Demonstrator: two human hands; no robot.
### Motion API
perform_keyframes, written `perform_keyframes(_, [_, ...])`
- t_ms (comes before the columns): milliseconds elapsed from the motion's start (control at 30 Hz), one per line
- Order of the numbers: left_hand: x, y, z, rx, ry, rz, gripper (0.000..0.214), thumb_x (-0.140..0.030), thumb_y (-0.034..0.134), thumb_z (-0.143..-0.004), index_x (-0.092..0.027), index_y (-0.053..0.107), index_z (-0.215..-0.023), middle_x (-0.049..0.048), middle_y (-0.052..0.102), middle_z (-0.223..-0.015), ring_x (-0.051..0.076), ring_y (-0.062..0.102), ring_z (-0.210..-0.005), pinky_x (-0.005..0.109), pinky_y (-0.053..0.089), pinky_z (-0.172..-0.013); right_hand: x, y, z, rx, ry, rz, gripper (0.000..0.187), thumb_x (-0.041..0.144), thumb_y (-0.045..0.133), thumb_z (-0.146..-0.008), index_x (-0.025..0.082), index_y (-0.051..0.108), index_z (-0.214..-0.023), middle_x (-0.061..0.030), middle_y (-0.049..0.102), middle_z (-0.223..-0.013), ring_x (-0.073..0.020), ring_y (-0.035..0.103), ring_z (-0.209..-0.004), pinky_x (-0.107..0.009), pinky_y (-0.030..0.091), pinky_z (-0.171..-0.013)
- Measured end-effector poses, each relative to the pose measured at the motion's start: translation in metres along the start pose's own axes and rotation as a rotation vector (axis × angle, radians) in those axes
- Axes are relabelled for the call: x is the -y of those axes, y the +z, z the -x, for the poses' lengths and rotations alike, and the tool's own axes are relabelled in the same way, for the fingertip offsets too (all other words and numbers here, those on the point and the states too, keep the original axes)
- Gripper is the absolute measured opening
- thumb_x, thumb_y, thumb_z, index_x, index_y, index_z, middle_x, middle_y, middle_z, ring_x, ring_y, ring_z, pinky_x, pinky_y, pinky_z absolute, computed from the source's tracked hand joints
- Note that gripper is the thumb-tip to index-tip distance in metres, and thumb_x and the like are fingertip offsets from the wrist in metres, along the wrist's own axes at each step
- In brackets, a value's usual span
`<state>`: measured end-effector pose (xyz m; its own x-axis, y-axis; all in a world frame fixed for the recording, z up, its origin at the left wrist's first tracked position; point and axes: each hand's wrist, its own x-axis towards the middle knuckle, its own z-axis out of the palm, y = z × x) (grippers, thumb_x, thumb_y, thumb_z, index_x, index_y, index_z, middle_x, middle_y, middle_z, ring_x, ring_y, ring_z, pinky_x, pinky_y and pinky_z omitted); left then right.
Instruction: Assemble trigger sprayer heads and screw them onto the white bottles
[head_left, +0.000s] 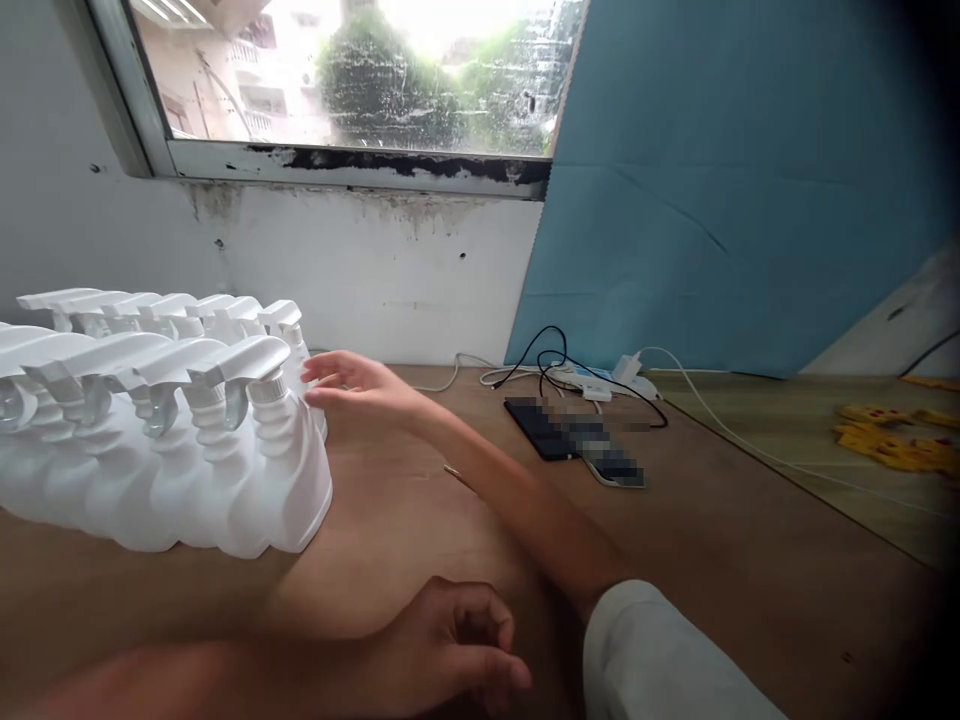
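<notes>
Two rows of white trigger spray bottles (172,440) stand packed together on the wooden table (712,540) at the left. My right hand (356,390) reaches across to them, fingers stretched out and apart, fingertips at the nearest bottle of the back row. It holds nothing. My left hand (457,645) rests low on the table near the front edge, its fingers curled loosely inward into a fist; nothing shows inside them.
A phone (574,440) lies on the table beyond my right arm, with white and black cables and a charger (626,370) behind it. Yellow pieces (892,440) lie at the far right. A white wall, window and blue panel stand behind.
</notes>
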<state>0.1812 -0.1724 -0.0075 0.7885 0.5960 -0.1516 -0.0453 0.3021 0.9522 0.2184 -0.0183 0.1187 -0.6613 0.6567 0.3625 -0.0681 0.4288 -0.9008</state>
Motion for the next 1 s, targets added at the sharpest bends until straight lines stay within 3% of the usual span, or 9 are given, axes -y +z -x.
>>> perform_keyframes(100, [-0.003, -0.003, 0.001, -0.026, -0.006, -0.047, 0.035, -0.041, 0.074, -0.071, -0.013, 0.053, -0.077, 0.0000, 0.059, -0.061, 0.009, 0.055, -0.053, 0.021, 0.043, -0.054, 0.007, 0.021, -0.004, 0.059, -0.005, -0.063, 0.051, 0.044, 0.079, -0.067, 0.026, 0.062, -0.111, -0.0028, 0.060, -0.122, -0.0197, 0.055, -0.114, -0.032, 0.049, -0.093])
perform_keyframes(200, [-0.007, -0.003, 0.005, 0.001, 0.035, -0.157, 0.031, -0.043, 0.060, -0.084, -0.012, 0.059, -0.089, 0.0012, 0.059, -0.065, 0.010, 0.055, -0.058, 0.021, 0.043, -0.056, 0.009, 0.027, -0.004, -0.030, -0.061, -0.063, 0.046, 0.041, 0.081, -0.064, 0.024, 0.065, -0.103, -0.0021, 0.064, -0.109, -0.0182, 0.058, -0.105, -0.033, 0.049, -0.093])
perform_keyframes(300, [-0.013, -0.001, 0.011, -0.027, 0.155, -0.331, 0.026, -0.034, 0.054, -0.089, -0.015, 0.058, -0.105, 0.0037, 0.062, -0.082, 0.009, 0.053, -0.066, 0.021, 0.042, -0.061, 0.012, 0.019, 0.008, -0.128, -0.069, -0.068, 0.040, 0.037, 0.082, -0.062, 0.020, 0.067, -0.094, -0.0018, 0.065, -0.094, -0.0159, 0.061, -0.088, -0.033, 0.052, -0.084])
perform_keyframes(467, [-0.037, -0.002, 0.019, -0.273, 0.383, -0.673, 0.017, -0.024, 0.050, -0.089, -0.021, 0.052, -0.106, 0.0052, 0.057, -0.096, 0.013, 0.052, -0.079, 0.025, 0.043, -0.073, 0.031, -0.020, 0.041, -0.331, -0.065, -0.166, 0.041, 0.036, 0.080, -0.064, 0.016, 0.064, -0.096, -0.0040, 0.066, -0.088, -0.0147, 0.063, -0.074, -0.029, 0.054, -0.064])
perform_keyframes(567, [-0.065, -0.005, 0.015, -0.322, 0.627, -0.870, 0.019, -0.021, 0.047, -0.090, -0.022, 0.049, -0.109, 0.0077, 0.055, -0.102, 0.017, 0.053, -0.091, 0.029, 0.042, -0.083, 0.045, -0.051, 0.061, -0.471, -0.073, -0.190, 0.041, 0.038, 0.078, -0.068, 0.017, 0.059, -0.099, -0.0038, 0.064, -0.084, -0.0146, 0.063, -0.067, -0.030, 0.056, -0.059])
perform_keyframes(733, [-0.116, -0.018, -0.032, -0.566, 0.995, -1.048, 0.032, -0.020, 0.053, -0.084, -0.020, 0.044, -0.115, 0.0122, 0.048, -0.118, 0.024, 0.044, -0.113, 0.037, 0.035, -0.099, 0.056, -0.104, 0.085, -0.744, -0.302, -0.090, 0.036, 0.032, 0.079, -0.066, 0.020, 0.055, -0.090, 0.0013, 0.060, -0.078, -0.0134, 0.063, -0.062, -0.026, 0.053, -0.055])
perform_keyframes(800, [-0.130, -0.031, -0.063, -0.659, 0.988, -1.058, 0.035, -0.023, 0.057, -0.082, -0.019, 0.044, -0.115, 0.0131, 0.046, -0.123, 0.026, 0.040, -0.119, 0.041, 0.030, -0.104, 0.056, -0.122, 0.090, -0.817, -0.365, -0.036, 0.038, 0.031, 0.079, -0.065, 0.021, 0.054, -0.091, 0.0022, 0.059, -0.080, -0.0124, 0.062, -0.061, -0.026, 0.053, -0.056])
perform_keyframes(867, [-0.139, -0.043, -0.094, -0.691, 0.875, -0.959, 0.046, -0.031, 0.064, -0.078, -0.019, 0.043, -0.117, 0.0133, 0.043, -0.129, 0.027, 0.039, -0.121, 0.042, 0.032, -0.103, 0.052, -0.135, 0.091, -0.879, -0.385, 0.008, 0.040, 0.033, 0.079, -0.066, 0.022, 0.053, -0.094, 0.0025, 0.059, -0.081, -0.0115, 0.061, -0.060, -0.025, 0.052, -0.055])
perform_keyframes(1000, [-0.147, -0.057, -0.133, -0.543, 0.589, -0.698, 0.064, -0.048, 0.072, -0.070, -0.019, 0.045, -0.120, 0.0120, 0.055, -0.120, 0.026, 0.053, -0.108, 0.038, 0.042, -0.091, 0.044, -0.148, 0.090, -1.055, -0.369, 0.053, 0.045, 0.040, 0.078, -0.064, 0.021, 0.050, -0.094, 0.0025, 0.059, -0.080, -0.0105, 0.059, -0.056, -0.024, 0.051, -0.051])
